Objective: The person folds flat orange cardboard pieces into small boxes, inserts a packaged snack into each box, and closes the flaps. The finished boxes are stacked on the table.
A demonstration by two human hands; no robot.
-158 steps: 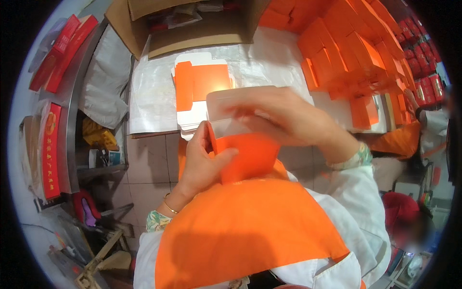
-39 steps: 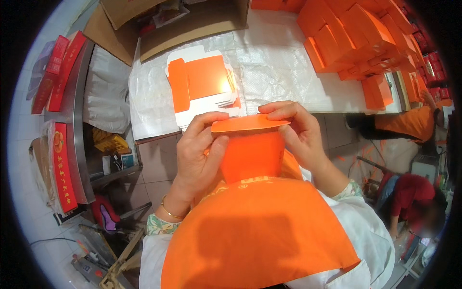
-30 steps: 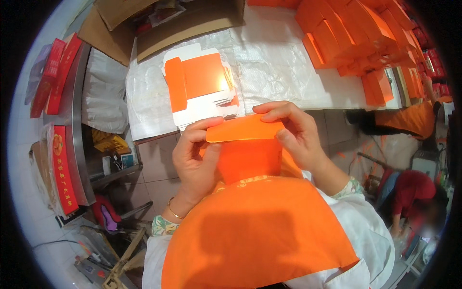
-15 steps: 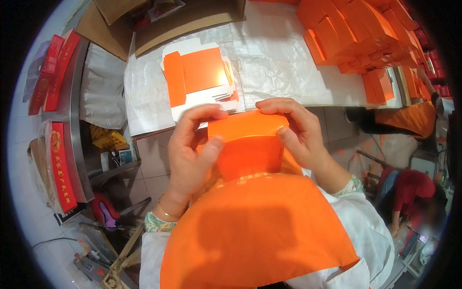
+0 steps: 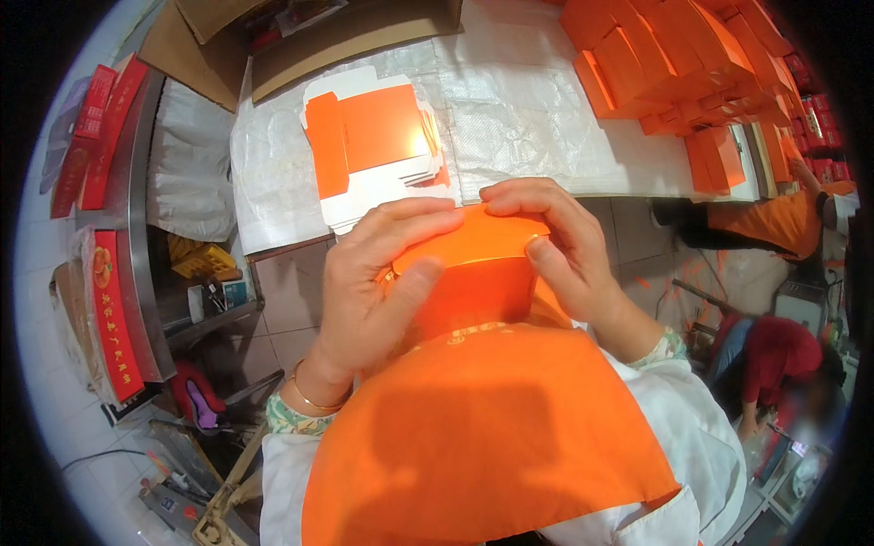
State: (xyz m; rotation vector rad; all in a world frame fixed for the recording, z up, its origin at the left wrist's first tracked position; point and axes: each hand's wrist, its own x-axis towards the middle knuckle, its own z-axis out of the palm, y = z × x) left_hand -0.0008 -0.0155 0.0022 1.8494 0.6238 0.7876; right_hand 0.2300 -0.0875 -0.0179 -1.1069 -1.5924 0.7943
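Observation:
An orange cardboard box [image 5: 478, 289] is held between my two hands, close against my orange apron [image 5: 482, 428]. Its top flap [image 5: 473, 238] lies folded over at the upper edge. My left hand [image 5: 378, 273] wraps the box's left side, fingers across the flap and thumb at the front. On the other side my right hand [image 5: 555, 246] grips the right end, fingers on top and thumb at the flap's corner. The inside and underside of the box are hidden. Beyond my left hand a stack of flat orange and white box blanks [image 5: 387, 127] rests on the table.
White woven sheeting covers the table [image 5: 519, 118]. Folded orange boxes [image 5: 665, 64] are piled at the far right. A brown carton [image 5: 355, 55] stands at the far left, near a metal rack [image 5: 137, 218]. One person in red [image 5: 783, 359] bends at the right; another's arm shows above.
My left hand has slid right and further over the flap, its fingers now lying across the top. My right hand keeps nearly the same grip.

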